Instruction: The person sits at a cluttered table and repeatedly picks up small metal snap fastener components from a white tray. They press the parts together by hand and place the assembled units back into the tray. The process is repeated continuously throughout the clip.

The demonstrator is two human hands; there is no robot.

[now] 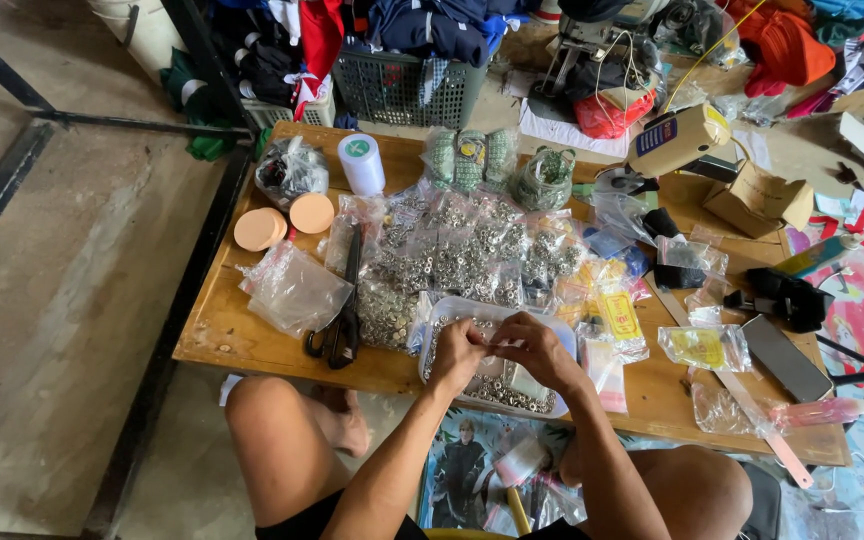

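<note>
On the floor, cross-legged, I sit with the low wooden counter (252, 340) pulled close, so everything lies within arm's reach. Across its middle spreads the heap of clear packets of metal snaps (472, 250), kept central because I draw from it most. At six o'clock, right at the near edge, sits the shallow white tray (442, 315) of loose silver rings, placed just under my hands so anything dropped falls back into it. At nine o'clock from the tray lie the black scissors (344, 320), handles toward me, ready to pick up. Further out, at eleven o'clock, stand the white thread spool (361, 163) and two orange discs (282, 222), parked clear of the working spot. My left hand (455, 352) and right hand (537, 348) meet over the tray, fingertips narrowed together on a small clear packet (498, 345); what is inside it is too small to tell.
</note>
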